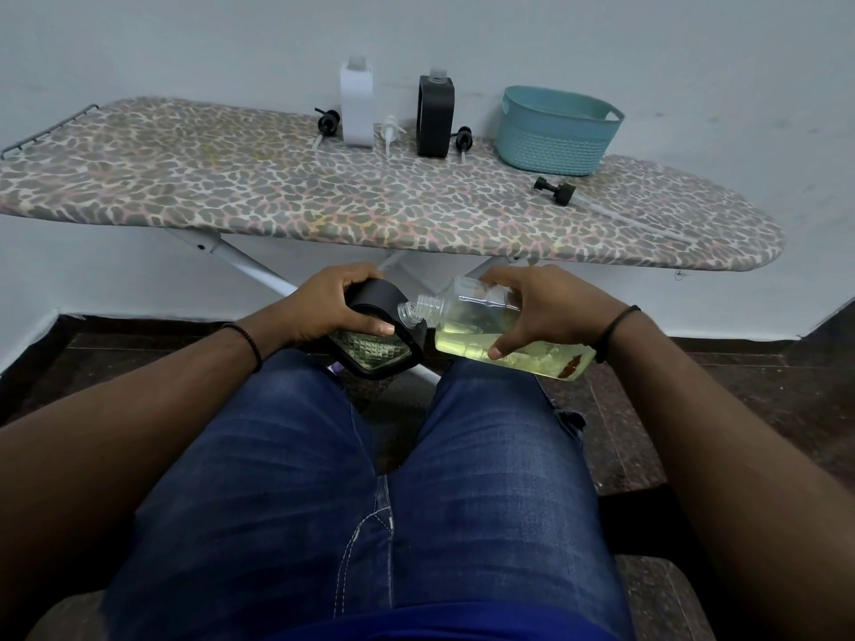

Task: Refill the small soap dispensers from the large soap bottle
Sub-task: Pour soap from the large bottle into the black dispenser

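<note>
Spillage threatens: your left hand (pixel 331 307) grips the black dispenser (pixel 384 335), your right hand (pixel 541 307) grips the tilted soap bottle (pixel 467 326); misaligned necks between your fingers drip onto your jeans (pixel 370 501)

No text, brand, number or sign can be read anywhere. The large soap bottle (pixel 504 330) carries only a small reddish-brown mark near its base, too blurred to make out as lettering, and the dispensers on the ironing board (pixel 231 192) have plain faces.
</note>
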